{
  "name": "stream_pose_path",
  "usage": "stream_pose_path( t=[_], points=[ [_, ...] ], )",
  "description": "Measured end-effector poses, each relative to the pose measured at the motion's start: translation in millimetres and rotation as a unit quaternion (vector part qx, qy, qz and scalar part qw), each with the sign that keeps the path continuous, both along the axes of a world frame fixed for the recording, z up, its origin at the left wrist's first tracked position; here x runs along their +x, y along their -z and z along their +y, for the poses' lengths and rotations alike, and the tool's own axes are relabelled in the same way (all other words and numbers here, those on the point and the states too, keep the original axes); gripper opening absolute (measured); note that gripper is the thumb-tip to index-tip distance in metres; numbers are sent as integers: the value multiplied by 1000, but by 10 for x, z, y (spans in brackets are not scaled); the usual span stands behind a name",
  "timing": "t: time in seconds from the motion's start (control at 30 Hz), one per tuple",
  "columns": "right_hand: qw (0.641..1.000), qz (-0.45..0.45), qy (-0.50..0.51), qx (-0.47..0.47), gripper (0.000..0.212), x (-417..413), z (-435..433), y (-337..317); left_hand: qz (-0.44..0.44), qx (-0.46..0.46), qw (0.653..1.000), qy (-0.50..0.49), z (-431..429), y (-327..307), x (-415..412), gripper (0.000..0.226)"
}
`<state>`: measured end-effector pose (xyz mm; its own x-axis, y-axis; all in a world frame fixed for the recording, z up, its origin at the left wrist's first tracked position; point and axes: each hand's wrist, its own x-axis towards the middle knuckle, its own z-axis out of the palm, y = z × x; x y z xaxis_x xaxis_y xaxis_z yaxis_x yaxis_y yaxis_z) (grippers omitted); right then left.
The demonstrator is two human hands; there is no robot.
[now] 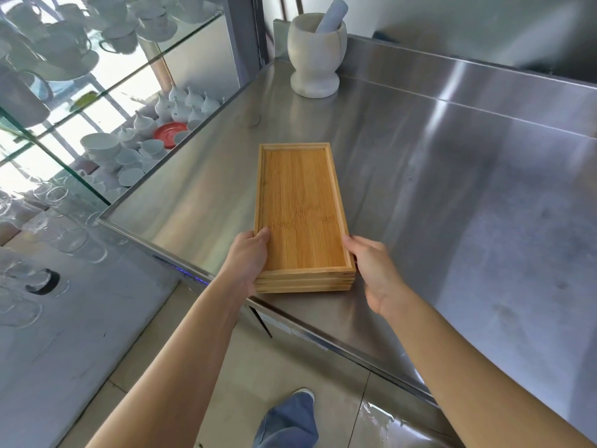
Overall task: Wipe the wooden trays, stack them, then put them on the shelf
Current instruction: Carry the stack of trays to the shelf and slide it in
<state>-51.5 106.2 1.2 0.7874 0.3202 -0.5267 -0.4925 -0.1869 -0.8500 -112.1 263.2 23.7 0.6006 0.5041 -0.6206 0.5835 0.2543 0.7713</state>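
- Steel makes up the one big table (452,189), brushed and streaked with glare, with a raised back lip along its far edge; it fills most of the view.
- One glass cabinet (106,92) stands left of the table, with several glass shelves crowded with white cups, bowls and lidded pots too many to count, plus one red saucer (170,134).
- A pale tiled floor shows below, along with one blue trouser leg and one shoe (290,418) of the person.
- One stack of wooden trays (300,215) lies flat on the table near its front edge; three or four layers show at the near end, the exact count hard to tell. The top tray faces up, showing its grain.
- One white stone mortar (315,56) stands at the far left corner of the table, well apart from the trays, with one pestle (332,12) leaning in it.
- Two bare hands flank the stack's near end: the left hand (247,263) grips the left corner, thumb over the rim, fingers under the side.
- The right hand (374,273) rests against the right side, fingers loosely extended, not closed around it.
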Motion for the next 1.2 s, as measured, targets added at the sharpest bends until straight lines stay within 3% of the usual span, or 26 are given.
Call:
stream_pose_path(
  t=[0.2,0.67,0.97,1.2],
  points=[
    [998,1,-46,34,53,-65,28,22,-19,-33,999,-10,-56,-7,-37,23],
    [998,-58,-16,-10,38,-99,-53,-7,-29,-37,998,35,-171,-18,-56,38],
    [995,-81,58,-20,45,-32,-526,-160,-61,-11,994,87,-614,-186,216,32],
    [982,-134,130,-13,33,251,-1158,-634,-103,4,981,166,-1167,-597,750,26]
  ],
)
